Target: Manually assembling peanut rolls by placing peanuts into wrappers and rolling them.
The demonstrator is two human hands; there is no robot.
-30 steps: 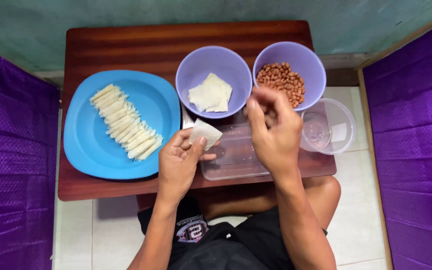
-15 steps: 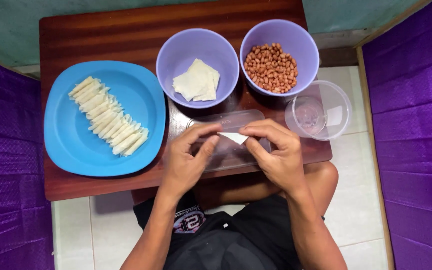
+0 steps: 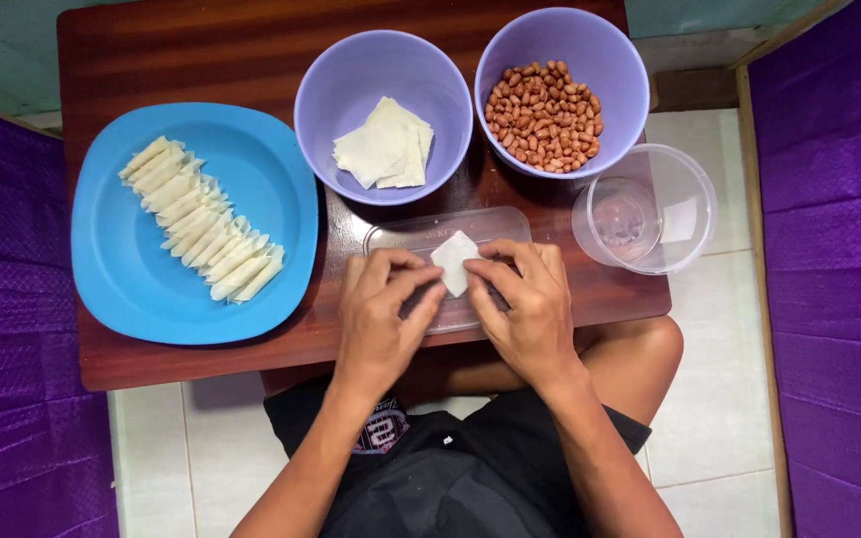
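My left hand and my right hand meet over a clear plastic lid lying on the small wooden table. Both pinch a small white square wrapper between thumbs and fingertips, pressing it against the lid. Just beyond the hands stands a purple bowl with a few more white wrappers. To its right a second purple bowl is filled with brown peanuts.
A blue plate at the left carries a slanted row of several rolled wrappers. A clear round plastic cup sits at the table's right edge. Purple cushions flank both sides; white floor tiles lie below.
My right hand came down from near the peanut bowl to join the left. Both now press the wrapper on the lid. The view has shifted so the table sits further left.
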